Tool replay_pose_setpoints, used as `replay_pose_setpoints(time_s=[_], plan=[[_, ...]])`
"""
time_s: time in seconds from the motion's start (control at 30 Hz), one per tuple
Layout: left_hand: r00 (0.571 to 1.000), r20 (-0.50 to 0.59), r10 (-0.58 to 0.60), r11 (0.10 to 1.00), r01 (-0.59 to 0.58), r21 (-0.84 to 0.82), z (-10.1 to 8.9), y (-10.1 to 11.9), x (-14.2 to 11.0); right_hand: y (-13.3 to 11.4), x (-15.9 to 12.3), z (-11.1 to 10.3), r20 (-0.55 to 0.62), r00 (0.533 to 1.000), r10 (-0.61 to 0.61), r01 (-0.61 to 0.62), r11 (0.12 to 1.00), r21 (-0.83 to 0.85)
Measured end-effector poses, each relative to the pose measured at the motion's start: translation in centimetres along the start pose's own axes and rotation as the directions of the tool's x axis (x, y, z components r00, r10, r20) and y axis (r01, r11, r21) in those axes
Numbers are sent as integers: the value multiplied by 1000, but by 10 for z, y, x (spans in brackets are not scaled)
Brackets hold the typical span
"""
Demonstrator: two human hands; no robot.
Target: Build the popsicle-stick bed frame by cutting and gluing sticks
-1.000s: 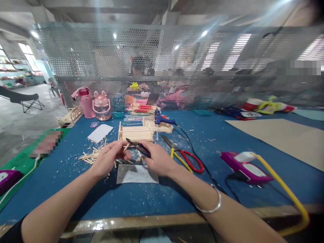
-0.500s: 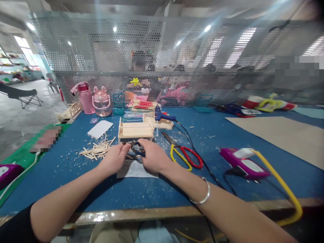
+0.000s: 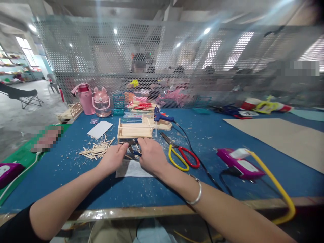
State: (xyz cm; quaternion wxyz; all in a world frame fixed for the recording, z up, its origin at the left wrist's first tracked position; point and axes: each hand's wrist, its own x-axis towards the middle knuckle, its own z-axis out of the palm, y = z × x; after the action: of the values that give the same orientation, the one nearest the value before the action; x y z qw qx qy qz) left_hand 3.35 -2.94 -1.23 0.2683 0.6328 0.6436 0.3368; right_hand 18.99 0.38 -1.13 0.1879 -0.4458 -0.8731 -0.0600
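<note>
My left hand and my right hand rest close together low on the blue table, both with fingers curled. Between them lies a small dark cutter with blue handles, gripped by my right hand. My left hand pinches something small by the cutter's jaws; I cannot make it out. A white sheet lies under both hands. Just beyond them stands a small frame of wooden sticks.
A heap of cut sticks lies to the left, red and yellow scissors to the right. A blue glue gun, two pink bottles, a purple tool with yellow cable and a cardboard sheet surround them. People sit behind the perforated screen.
Both hands have dropped from mid-air down to the table and moved slightly away from me, toward the stick frame, still holding the cutter between them.
</note>
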Motion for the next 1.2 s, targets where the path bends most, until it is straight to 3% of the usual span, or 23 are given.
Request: replay_pose_setpoints(time_s=[0.13, 0.2, 0.33, 0.47, 0.57, 0.67, 0.83, 1.0, 1.1, 1.2], plan=[[983, 3, 185, 963, -181, -201, -2, 0, -1, 6, 3, -4, -4, 999, 35, -34, 985, 172], [976, -26, 215, 935, -214, -282, -5, 1, -2, 9, 4, -7, 34, 998, 55, -62, 964, 258], [983, -68, 173, 894, -185, -409, -9, 0, 2, 15, 6, -10, 124, 992, -14, -42, 901, 432], [996, 43, 75, 727, -25, -686, -11, 1, 5, 20, 9, -11, 178, 980, -94, -32, 800, 599], [990, 137, 46, 581, 85, -809, -11, 3, 3, 24, 11, -14, 171, 981, -87, -30, 810, 586], [983, 182, 23, 519, 144, -843, -11, 5, 0, 30, 11, -16, 182, 978, -105, -1, 863, 505], [987, 101, -126, 510, 151, -846, -12, 4, 1, 32, 9, -16, 201, 975, -94, 8, 920, 392], [991, -15, -136, 463, 50, -885, -14, 6, 3, 27, 7, -17, 210, 976, -57, -28, 924, 381], [992, -24, -128, 444, 36, -895, -13, 10, 1, 22, 8, -17, 100, 994, 42, -89, 847, 524], [994, 26, -104, 451, 71, -890, -6, 12, -3, 16, 9, -17, 107, 985, 136, -166, 571, 804]])
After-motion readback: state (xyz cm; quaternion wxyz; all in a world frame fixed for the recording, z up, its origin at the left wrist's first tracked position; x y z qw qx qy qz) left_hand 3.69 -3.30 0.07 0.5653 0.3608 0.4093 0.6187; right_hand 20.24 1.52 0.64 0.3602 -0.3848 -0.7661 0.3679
